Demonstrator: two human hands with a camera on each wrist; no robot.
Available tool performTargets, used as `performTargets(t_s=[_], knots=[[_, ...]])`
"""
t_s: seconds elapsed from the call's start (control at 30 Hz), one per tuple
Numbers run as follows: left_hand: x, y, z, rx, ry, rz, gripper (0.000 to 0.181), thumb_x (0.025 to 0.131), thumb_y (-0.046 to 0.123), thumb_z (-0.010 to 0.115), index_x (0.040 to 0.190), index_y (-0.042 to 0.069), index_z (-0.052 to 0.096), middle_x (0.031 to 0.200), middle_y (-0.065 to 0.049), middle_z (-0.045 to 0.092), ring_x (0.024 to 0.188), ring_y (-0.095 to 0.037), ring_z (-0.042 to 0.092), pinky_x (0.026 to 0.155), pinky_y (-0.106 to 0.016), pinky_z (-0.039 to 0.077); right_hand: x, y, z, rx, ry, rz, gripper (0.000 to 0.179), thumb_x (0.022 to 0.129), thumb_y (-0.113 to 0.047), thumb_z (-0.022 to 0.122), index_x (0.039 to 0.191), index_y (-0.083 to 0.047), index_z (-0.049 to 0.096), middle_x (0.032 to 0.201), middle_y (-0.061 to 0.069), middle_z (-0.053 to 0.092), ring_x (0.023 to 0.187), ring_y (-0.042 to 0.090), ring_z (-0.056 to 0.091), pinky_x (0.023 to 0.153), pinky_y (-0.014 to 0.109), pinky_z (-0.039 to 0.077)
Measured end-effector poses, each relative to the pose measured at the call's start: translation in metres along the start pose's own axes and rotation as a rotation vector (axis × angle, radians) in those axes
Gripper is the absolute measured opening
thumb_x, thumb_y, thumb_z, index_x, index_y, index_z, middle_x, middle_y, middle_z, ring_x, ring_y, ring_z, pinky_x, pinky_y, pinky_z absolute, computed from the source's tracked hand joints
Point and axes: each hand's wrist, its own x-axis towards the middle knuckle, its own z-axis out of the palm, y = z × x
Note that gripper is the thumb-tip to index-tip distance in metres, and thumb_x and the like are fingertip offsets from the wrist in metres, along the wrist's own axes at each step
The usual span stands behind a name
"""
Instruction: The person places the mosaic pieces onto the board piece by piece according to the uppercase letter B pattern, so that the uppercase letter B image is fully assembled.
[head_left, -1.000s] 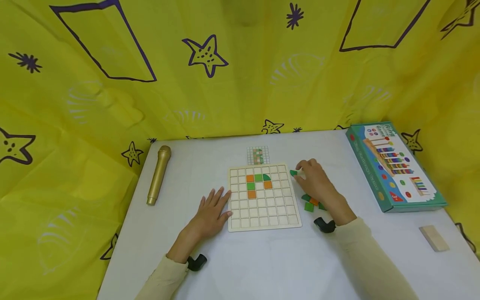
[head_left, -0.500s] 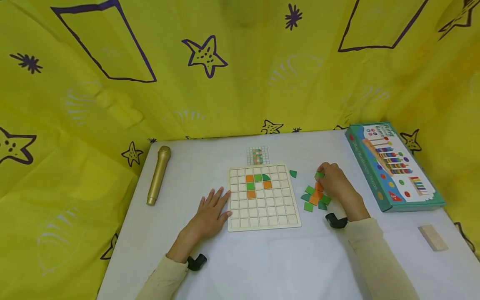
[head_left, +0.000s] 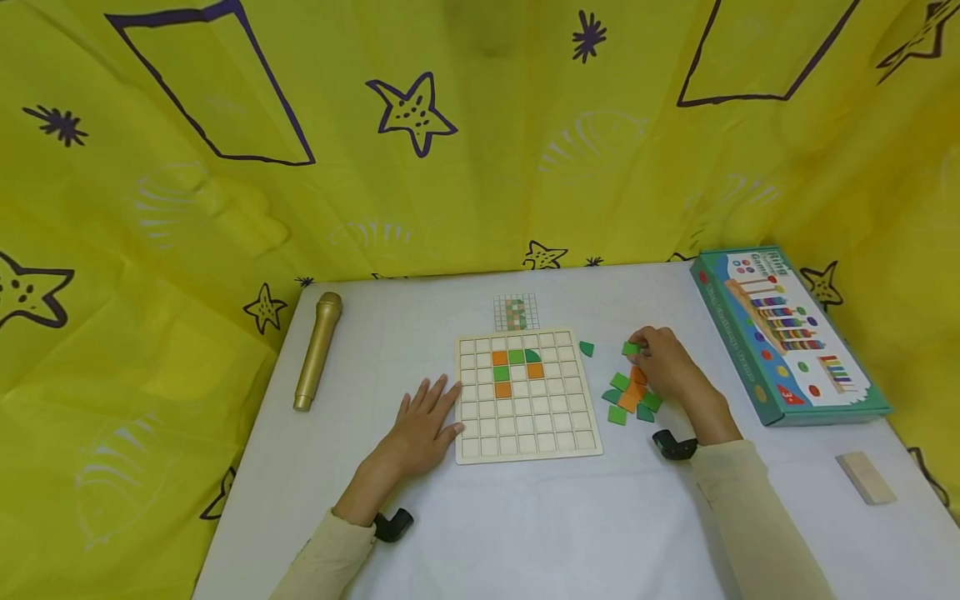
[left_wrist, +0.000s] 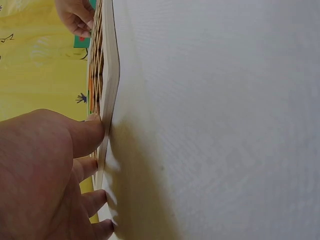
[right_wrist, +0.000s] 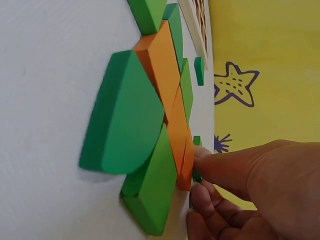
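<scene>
A wooden grid board (head_left: 528, 433) lies in the middle of the table, with several orange and green tiles set in its upper cells. My left hand (head_left: 422, 429) rests with spread fingers at its left edge; in the left wrist view, the thumb (left_wrist: 89, 135) touches the rim. Right of the board, my right hand (head_left: 667, 362) pinches a green square tile (head_left: 631, 348) between thumb and fingers. Just below it is a loose cluster of green and orange tiles (head_left: 628, 400). A dark green quarter-round tile (head_left: 587, 348) lies alone beside the board's upper right corner.
A small pattern card (head_left: 516, 312) lies behind the board. Off to the left is a gold microphone (head_left: 318, 350). At the right are a green game box (head_left: 795, 333) and a pale wooden block (head_left: 866, 477). A yellow patterned cloth (head_left: 480, 167) hangs behind the table.
My right hand has left the quarter-round tile beside the board and moved right to the cluster, where it has taken hold of a green square tile. The left hand has stayed put.
</scene>
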Motion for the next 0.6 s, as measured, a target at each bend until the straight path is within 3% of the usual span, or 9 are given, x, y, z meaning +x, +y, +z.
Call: performTargets(t_s=[0.23, 0.43, 0.6], knots=[[0.000, 0.001, -0.001, -0.006, -0.005, -0.005, 0.067, 0.111, 0.042, 0.050, 0.169, 0.018, 0.026, 0.177, -0.013, 0.015, 0.163, -0.041, 0.007, 0.127, -0.067, 0.009, 0.004, -0.012, 0.013, -0.008, 0.004, -0.093, 0.031, 0.108, -0.009, 0.060, 0.134, 0.008, 0.057, 0.125, 0.030, 0.051, 0.115, 0.043, 0.058, 0.104, 0.059, 0.050], [0.000, 0.000, 0.000, -0.001, -0.022, -0.015, 0.069, 0.111, 0.045, 0.049, 0.170, 0.020, 0.024, 0.177, -0.012, 0.014, 0.164, -0.040, 0.006, 0.128, -0.067, 0.008, -0.008, -0.042, 0.035, 0.003, 0.012, -0.226, 0.031, 0.107, -0.009, 0.062, 0.134, 0.006, 0.059, 0.126, 0.025, 0.054, 0.109, 0.035, 0.060, 0.098, 0.053, 0.053], [0.001, 0.000, 0.000, 0.011, -0.027, -0.021, 0.069, 0.111, 0.047, 0.047, 0.170, 0.021, 0.023, 0.178, -0.010, 0.013, 0.164, -0.039, 0.005, 0.129, -0.065, 0.008, -0.014, -0.071, 0.061, 0.023, -0.047, -0.283, 0.028, 0.106, -0.011, 0.064, 0.132, -0.001, 0.063, 0.123, 0.015, 0.057, 0.106, 0.027, 0.060, 0.096, 0.044, 0.053]])
